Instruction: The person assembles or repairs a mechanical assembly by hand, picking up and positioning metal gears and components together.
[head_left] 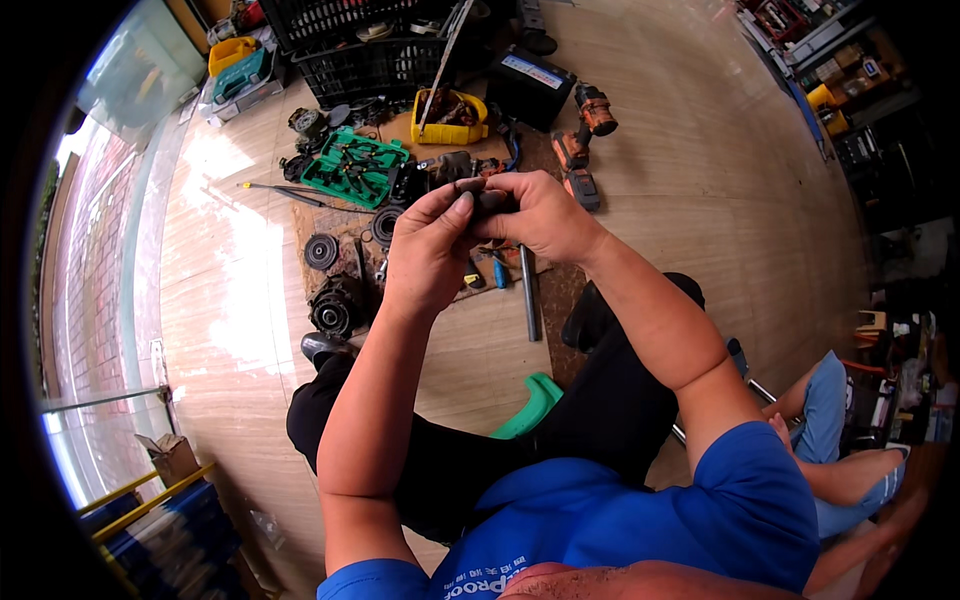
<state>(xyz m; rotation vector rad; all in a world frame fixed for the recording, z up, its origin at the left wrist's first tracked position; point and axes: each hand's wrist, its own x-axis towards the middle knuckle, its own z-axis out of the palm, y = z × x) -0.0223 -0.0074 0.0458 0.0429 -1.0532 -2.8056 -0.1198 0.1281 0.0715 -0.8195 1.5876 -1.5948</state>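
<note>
My left hand (428, 250) and my right hand (545, 218) meet over the parts on the floor. Both are closed, with fingertips together around a small dark part (492, 202). Fingers cover most of it, so its kind does not show. Below the hands lie a blue-handled tool (499, 273) and a grey metal tube (529, 300). Left of them are a round grooved pulley (321, 251) and a dark round machine unit (335, 306). Just beyond sits an open green tool case (358, 168) with dark tools inside.
Farther off stand a yellow bin (450, 132), a black battery (530, 88), a black crate (370, 72) and orange-black cordless power tools (593, 110). A green plastic stool (530, 408) shows between my legs. Another person's denim-clad leg (823, 400) is at the right.
</note>
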